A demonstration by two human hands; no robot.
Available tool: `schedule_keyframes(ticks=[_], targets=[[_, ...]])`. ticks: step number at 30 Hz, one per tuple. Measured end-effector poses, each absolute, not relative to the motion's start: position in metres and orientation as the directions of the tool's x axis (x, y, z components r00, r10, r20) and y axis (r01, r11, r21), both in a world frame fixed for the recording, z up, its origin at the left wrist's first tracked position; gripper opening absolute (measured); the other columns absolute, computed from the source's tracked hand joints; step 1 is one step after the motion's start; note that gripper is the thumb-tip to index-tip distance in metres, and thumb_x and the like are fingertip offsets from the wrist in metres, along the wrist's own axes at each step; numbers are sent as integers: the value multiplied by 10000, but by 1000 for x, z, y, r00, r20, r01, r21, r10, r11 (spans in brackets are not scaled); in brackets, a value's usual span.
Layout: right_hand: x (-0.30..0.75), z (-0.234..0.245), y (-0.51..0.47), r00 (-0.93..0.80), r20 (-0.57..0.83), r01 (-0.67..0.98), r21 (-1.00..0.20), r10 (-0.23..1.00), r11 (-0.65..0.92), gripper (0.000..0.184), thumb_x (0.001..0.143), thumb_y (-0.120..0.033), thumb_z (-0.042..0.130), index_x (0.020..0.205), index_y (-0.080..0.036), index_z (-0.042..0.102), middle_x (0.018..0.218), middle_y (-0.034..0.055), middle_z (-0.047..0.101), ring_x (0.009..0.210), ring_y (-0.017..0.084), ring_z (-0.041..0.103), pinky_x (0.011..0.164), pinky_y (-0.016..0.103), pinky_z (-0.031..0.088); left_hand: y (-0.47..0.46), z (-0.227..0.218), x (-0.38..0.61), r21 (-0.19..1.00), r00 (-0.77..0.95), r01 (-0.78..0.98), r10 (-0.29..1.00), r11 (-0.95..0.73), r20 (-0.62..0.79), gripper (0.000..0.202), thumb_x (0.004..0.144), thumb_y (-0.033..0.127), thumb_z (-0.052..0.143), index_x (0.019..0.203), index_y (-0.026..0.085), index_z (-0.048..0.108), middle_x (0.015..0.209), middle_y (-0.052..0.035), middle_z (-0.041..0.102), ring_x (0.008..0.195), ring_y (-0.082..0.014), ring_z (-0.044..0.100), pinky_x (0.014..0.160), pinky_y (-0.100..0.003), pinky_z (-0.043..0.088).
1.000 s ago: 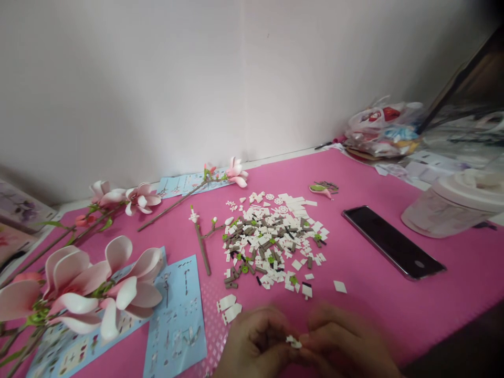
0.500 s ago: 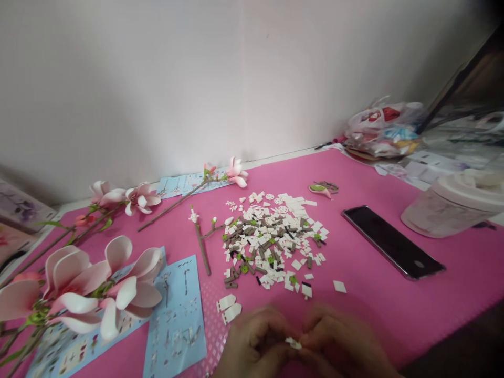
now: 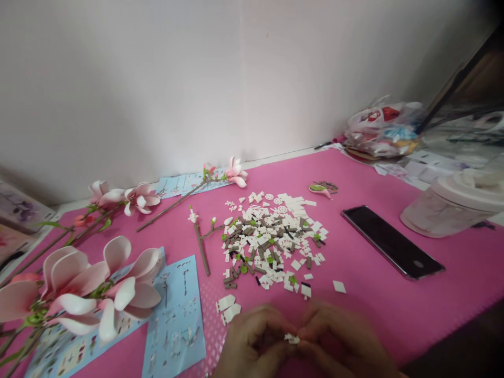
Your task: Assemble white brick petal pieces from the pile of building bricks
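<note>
**Q:** What do your hands hold?

**A:** Your left hand (image 3: 252,341) and right hand (image 3: 342,336) meet over the near edge of the pink mat (image 3: 397,320). Both are closed in a pinch on one small assembly of white plastic bricks (image 3: 292,339), held between your fingertips.

**Q:** What lies nearest?

**A:** Two curved white pieces (image 3: 227,303) lie side by side just beyond your left hand. One white diamond-shaped tile (image 3: 339,286) lies alone beyond your right hand.

**Q:** And at the mat's centre?

**A:** One loose heap of small parts (image 3: 271,247), too many to count: glossy white plates, grey-brown stem bricks and a few lime-green pieces. One short branch with brown stems (image 3: 201,247) lies just left of it.

**Q:** Toward the left edge?

**A:** Three magnolia sprays (image 3: 79,283) with smooth, pale pink petals, and three blue instruction sheets (image 3: 177,320).

**Q:** Toward the right edge?

**A:** One black smartphone (image 3: 391,241) with a glossy glass face, and one round tub (image 3: 443,210) with a white lid at the edge. One crumpled plastic bag (image 3: 381,131) sits past the far right corner.
</note>
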State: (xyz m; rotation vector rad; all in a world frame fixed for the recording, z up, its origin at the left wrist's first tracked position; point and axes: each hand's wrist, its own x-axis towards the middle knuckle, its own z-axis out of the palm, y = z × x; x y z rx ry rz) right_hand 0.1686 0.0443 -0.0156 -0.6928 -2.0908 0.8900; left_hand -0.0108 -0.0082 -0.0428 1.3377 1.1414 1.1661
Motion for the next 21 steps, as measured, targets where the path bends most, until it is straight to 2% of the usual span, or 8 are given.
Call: schedule_keyframes(ticks=[7,15,18,21], targets=[[170,-17,41,-577,330,251,-799,747,546,184,907,-310,603,757,-207,630,682,-9,677,620,123,664,592,196,542,-7,-39,-11,999,97,14,995,-33,32,59,772,118,649,790,159,687,751,-42,664,657,-154,593,598,-231,445],[174,-23,36,-579,189,333,-833,793,442,141,891,-299,621,775,-222,645,723,-24,688,660,124,678,620,192,557,-8,-40,-13,968,133,177,979,-179,157,84,800,115,598,797,129,681,737,-81,683,670,-179,622,621,-240,457],[175,-23,35,-576,234,312,-822,783,476,152,902,-314,610,779,-231,642,717,-28,687,653,121,681,611,185,556,-8,-41,-13,966,122,184,979,-183,162,83,799,114,613,802,133,694,737,-86,692,664,-180,631,605,-236,465],[175,-19,36,-569,298,290,-799,766,526,159,905,-316,608,771,-234,632,701,-28,679,640,121,675,613,191,554,-10,-41,-10,984,77,100,987,-149,141,44,791,158,671,780,154,714,715,-75,707,633,-176,651,582,-231,476]])
